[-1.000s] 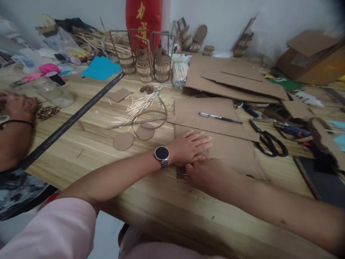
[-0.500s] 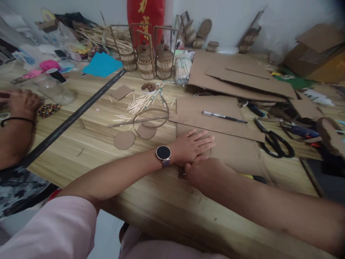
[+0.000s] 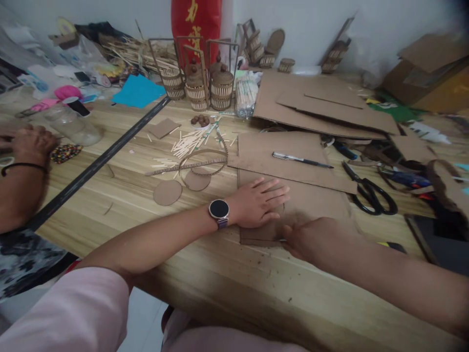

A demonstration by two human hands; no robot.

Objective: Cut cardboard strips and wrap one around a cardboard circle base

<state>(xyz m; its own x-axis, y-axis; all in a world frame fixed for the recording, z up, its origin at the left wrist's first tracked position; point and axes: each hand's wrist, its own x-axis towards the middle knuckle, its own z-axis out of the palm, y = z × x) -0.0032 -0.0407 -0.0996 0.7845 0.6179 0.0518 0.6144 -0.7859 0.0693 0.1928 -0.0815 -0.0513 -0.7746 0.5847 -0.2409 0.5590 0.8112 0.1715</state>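
Note:
My left hand (image 3: 258, 201) lies flat with fingers spread on a sheet of brown cardboard (image 3: 318, 203), a round watch on its wrist. Closed around a utility knife, my right hand (image 3: 308, 237) is at the sheet's near edge. Most of the knife is hidden by hand and forearm; its yellow and black end (image 3: 392, 246) shows beyond the arm. A thin cut line runs along the near edge, left of the right hand. A narrower cardboard strip (image 3: 293, 174) lies across the sheet, with a pen (image 3: 302, 160) above it.
Black scissors (image 3: 370, 190) lie to the right. Cardboard discs (image 3: 167, 192), a cardboard ring (image 3: 220, 168) and small sticks (image 3: 190, 142) are at the left. Behind stand small lidded baskets (image 3: 222, 90) and stacked cardboard (image 3: 311, 110). Another person's hand (image 3: 32, 142) rests at far left.
My right hand has slid right along the cardboard's near edge with the knife, away from my left hand. The left hand stays pressed on the sheet. The view has shifted slightly.

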